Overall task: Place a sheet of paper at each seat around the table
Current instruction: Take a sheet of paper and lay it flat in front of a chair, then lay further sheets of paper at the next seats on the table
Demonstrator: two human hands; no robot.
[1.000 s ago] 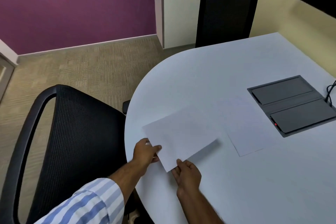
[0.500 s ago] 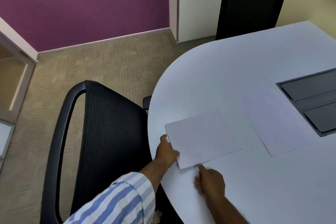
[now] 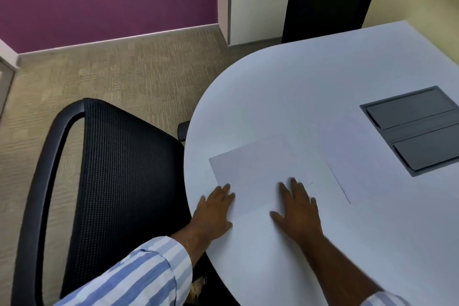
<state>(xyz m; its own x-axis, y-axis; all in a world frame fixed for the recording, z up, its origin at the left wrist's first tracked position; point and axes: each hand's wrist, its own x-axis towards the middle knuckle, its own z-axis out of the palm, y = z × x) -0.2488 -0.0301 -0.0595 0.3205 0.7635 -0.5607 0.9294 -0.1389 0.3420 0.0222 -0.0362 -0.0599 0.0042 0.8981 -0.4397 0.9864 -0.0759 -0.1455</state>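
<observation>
Both hands flat, palms down, fingers spread, clamped on nothing. Left hand (image 3: 215, 208) sits at the bench's (image 3: 285, 87) near-left rounded edge, fingertips on the near-left edge of the sheet (image 3: 263, 169). Right hand (image 3: 296, 208) lies across the sheet's near edge, pressing it onto the bench. Hands are apart from each other.

That sheet lies flat just inside the curved edge, right in front of the near mesh chair (image 3: 119, 181), turned a bit askew to the edge. So this seat looks served, or as good as; hands just need to lift off.

A second sheet (image 3: 357, 164) lies beside it toward the bench's middle, its near-left edge showing as a thin dark line, just short of the grey cable box (image 3: 419, 129) set in the bench top. Can't tell if it's one sheet or a small stack, nor which seat it's meant for; it's not near any chair in view, so prob. supply for the rest.

The far chair (image 3: 330, 0) at the bench's far edge has no paper in front of it, so that seat is left to do. Other seats are out of view; can't judge them.

Writing/brands: none readable. Both sheets look blank, cable box unmarked, no logo seen on either chair.
</observation>
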